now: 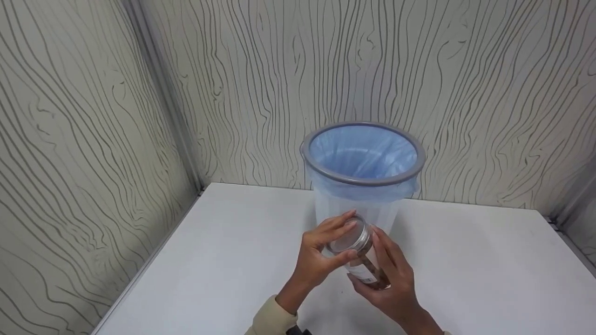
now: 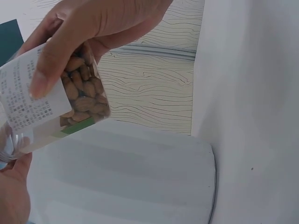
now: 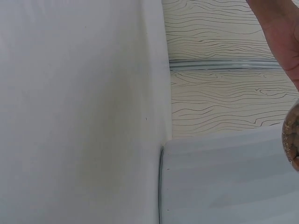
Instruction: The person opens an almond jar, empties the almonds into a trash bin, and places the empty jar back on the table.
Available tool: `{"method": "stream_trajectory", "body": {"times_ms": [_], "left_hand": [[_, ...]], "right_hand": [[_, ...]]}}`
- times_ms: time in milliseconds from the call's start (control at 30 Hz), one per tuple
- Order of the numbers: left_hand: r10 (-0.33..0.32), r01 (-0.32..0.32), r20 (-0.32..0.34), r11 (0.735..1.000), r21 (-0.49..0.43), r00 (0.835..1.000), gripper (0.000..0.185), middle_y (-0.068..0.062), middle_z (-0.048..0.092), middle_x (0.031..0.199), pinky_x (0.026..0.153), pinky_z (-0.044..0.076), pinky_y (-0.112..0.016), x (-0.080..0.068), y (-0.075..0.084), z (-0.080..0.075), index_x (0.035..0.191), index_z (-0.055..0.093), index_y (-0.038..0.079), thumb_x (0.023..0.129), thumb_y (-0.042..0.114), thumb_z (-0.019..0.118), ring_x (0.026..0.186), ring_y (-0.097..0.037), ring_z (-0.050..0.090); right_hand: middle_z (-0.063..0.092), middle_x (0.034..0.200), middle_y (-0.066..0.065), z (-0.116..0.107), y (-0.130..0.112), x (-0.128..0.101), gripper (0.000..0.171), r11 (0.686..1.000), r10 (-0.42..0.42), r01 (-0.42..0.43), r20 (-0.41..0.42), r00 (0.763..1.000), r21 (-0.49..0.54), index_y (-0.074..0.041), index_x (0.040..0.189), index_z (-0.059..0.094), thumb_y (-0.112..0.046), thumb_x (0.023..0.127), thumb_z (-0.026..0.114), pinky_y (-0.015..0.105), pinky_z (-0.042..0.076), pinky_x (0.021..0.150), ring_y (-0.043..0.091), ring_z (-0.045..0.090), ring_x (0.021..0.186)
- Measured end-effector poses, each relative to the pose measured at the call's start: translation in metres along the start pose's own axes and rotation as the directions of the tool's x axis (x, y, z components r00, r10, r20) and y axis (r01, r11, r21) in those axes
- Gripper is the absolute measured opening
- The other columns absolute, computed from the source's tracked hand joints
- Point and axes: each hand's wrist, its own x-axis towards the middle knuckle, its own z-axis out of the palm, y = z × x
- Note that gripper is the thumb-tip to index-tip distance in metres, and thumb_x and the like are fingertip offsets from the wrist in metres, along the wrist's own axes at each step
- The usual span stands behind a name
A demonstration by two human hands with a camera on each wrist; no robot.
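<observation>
Head view: light diffuse, moderately bright; source out of frame. Soft shadows flank the white, round plastic bin (image 1: pixel 356 207) on the flat white bench (image 1: pixel 209 270). Glints on the glossy blue plastic liner (image 1: pixel 363 158) and clear, cylindrical almond jar (image 1: pixel 369 266). Wrist views: greyer, low contrast; small print on the white paper label (image 2: pixel 25 105) soft; broad dim shadow across bench, right wrist.

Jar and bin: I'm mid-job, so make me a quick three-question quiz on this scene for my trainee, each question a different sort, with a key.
1. True or false: a blue liner hangs inside the bin.
2. Fill in: the jar contains ____.
3. Choose: what grips the jar's clear top?
A) the right hand
B) the left hand
C) neither hand

Key: 1. True. 2. Almonds. 3. B.
</observation>
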Motion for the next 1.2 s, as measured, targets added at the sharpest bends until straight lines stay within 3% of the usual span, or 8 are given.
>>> {"method": "stream_trajectory", "body": {"times_ms": [233,467,1000,1200], "left_hand": [[-0.005,0.003,-0.036,0.999,-0.054,0.999,0.043,-0.017,0.058,0.143,0.102,0.050,-0.048,-0.0004,0.0013,0.0018,0.133,0.066,0.001,0.091,0.007,0.075,0.133,-0.034,0.055],[-0.002,0.000,-0.063,1.000,-0.028,0.998,0.046,-0.019,0.060,0.140,0.101,0.050,-0.048,-0.0006,0.0040,0.0026,0.129,0.067,-0.002,0.085,-0.002,0.077,0.131,-0.035,0.057],[0.007,-0.005,-0.082,1.000,0.016,0.997,0.042,-0.014,0.063,0.138,0.098,0.053,-0.047,0.0002,0.0063,0.0071,0.127,0.070,0.000,0.087,0.004,0.077,0.129,-0.032,0.059],[0.006,-0.008,-0.082,1.000,-0.026,0.997,0.042,-0.016,0.062,0.139,0.100,0.051,-0.048,-0.0001,0.0051,0.0067,0.129,0.068,0.000,0.089,0.008,0.077,0.131,-0.034,0.057]], "right_hand": [[0.052,0.131,0.040,0.0007,-0.0014,0.0012,0.074,0.999,-0.021,0.022,-0.004,1.000,0.031,0.018,0.133,0.052,-0.032,0.087,0.079,0.029,0.045,0.106,0.031,0.055,0.130],[0.052,0.133,0.038,0.0011,-0.0007,-0.0020,0.074,1.000,-0.010,0.010,0.013,1.000,0.015,0.017,0.134,0.051,-0.033,0.088,0.078,0.029,0.044,0.105,0.030,0.054,0.130],[0.054,0.129,0.039,0.0012,-0.0024,0.0007,0.071,0.999,-0.041,0.041,-0.033,0.999,0.002,0.018,0.131,0.053,-0.032,0.087,0.079,0.029,0.045,0.105,0.031,0.058,0.125],[0.054,0.130,0.039,-0.0006,-0.0020,0.0024,0.073,0.999,-0.028,0.029,-0.023,0.999,0.015,0.018,0.132,0.053,-0.033,0.086,0.079,0.028,0.045,0.105,0.029,0.057,0.126]]}}
